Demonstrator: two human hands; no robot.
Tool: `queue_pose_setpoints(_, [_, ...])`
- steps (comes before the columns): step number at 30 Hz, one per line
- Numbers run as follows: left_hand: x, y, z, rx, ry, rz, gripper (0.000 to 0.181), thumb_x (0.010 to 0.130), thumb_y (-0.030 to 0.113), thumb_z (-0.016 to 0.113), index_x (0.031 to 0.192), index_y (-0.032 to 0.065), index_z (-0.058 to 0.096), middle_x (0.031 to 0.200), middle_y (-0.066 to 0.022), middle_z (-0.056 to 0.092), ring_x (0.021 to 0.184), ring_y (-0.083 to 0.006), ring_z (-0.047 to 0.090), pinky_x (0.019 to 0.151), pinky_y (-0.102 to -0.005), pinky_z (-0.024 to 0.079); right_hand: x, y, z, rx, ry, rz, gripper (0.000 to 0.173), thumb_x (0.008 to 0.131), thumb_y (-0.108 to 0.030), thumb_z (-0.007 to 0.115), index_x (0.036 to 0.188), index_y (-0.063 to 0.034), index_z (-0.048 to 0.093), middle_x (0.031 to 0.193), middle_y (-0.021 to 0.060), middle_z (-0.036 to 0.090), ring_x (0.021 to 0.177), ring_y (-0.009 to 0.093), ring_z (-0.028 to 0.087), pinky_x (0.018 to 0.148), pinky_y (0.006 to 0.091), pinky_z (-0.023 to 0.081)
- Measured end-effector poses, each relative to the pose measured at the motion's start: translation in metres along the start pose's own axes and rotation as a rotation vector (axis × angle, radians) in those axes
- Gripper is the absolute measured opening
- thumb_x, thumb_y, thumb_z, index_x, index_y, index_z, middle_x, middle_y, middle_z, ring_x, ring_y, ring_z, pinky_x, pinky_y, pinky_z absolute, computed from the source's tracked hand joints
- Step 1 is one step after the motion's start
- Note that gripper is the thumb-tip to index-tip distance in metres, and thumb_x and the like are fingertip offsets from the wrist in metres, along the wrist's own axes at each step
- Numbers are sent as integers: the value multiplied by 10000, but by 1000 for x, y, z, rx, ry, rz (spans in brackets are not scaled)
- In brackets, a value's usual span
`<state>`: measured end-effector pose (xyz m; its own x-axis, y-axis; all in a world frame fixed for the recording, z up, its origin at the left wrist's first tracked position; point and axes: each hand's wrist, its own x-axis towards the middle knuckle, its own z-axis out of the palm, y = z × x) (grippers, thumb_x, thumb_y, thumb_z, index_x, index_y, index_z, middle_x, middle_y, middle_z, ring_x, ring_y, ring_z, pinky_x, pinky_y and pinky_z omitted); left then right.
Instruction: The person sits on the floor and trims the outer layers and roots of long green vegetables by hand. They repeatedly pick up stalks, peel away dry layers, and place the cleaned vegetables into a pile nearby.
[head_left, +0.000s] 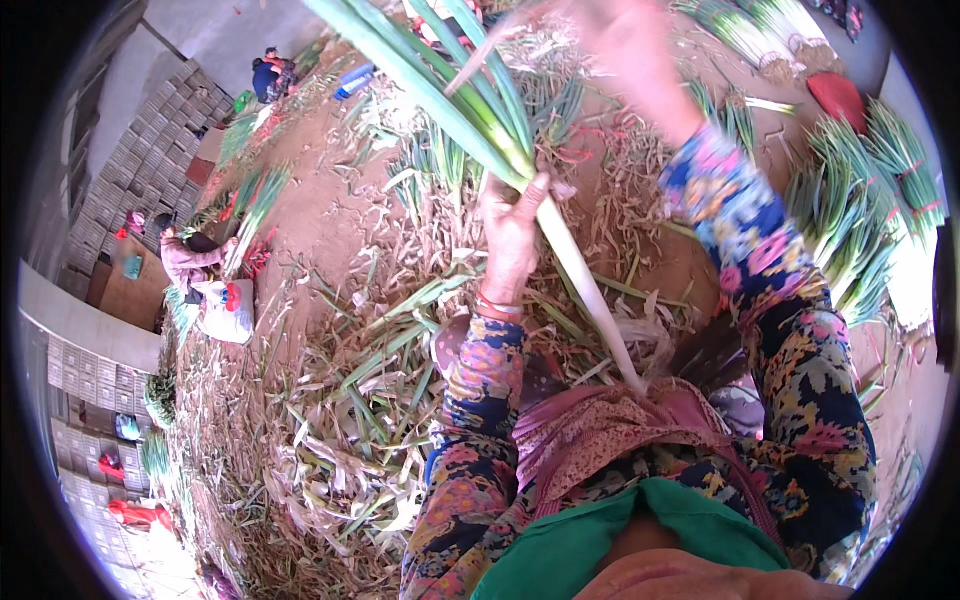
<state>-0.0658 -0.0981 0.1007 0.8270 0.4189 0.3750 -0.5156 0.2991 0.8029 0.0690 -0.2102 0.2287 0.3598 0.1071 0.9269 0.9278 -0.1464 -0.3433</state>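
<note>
A long green onion stalk (581, 262) with a white shank and green leaves slants across the head view, its rooted end near my lap. My left hand (517, 229) is closed round it where the white meets the green. My right hand (634, 56) is raised beyond it at the top, blurred; a thin dry leaf strip (491, 49) stretches from near it to the onion's leaves. Its fingers are too blurred to make out. A patterned pink apron (600, 442) covers my lap.
Stripped leaves (360, 420) litter the earth floor at the left. Tied green onion bundles (847, 217) lie at the right beside a red object (836, 101). More onions (442, 161) stand ahead. A seated co-worker (191, 259) handles onions by a white sack (229, 319); other people sit farther off.
</note>
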Motion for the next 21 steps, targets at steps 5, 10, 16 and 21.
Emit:
queue_pose_setpoints(5, [8, -8, -8, -180, -9, 34, 205, 865, 91, 575, 1023, -16, 498, 777, -113, 596, 637, -204, 592, 640, -349, 533, -1, 77, -103, 383, 21, 479, 330, 856, -279, 579, 1069, -27, 592, 765, 58, 603, 615, 102, 534, 573, 241, 441])
queue_pose_setpoints(10, [9, 2, -49, -371, -91, 41, 271, 888, 116, 543, 1138, 30, 484, 873, -73, 529, 748, -167, 511, 781, -400, 474, -158, 13, -53, 284, -1025, 776, 456, 866, -360, 585, 1162, -13, 564, 1022, 123, 639, 869, 194, 626, 768, 318, 520])
queue_pose_setpoints(16, [12, 7, -43, -506, -154, 8, 242, 903, 143, 518, 1132, 67, 504, 864, -92, 546, 712, -167, 514, 723, -399, 460, -198, -20, -37, 411, -1070, 500, 345, 834, -286, 635, 986, 23, 623, 841, 144, 643, 722, 182, 606, 676, 293, 463])
queue_pose_setpoints(21, [14, 7, -41, -464, -140, 8, 297, 898, 149, 527, 1165, 25, 483, 879, -88, 517, 727, -169, 492, 787, -393, 451, -206, -25, -40, 371, -936, 473, 261, 817, -250, 646, 904, -4, 627, 756, 123, 620, 639, 177, 574, 615, 294, 442])
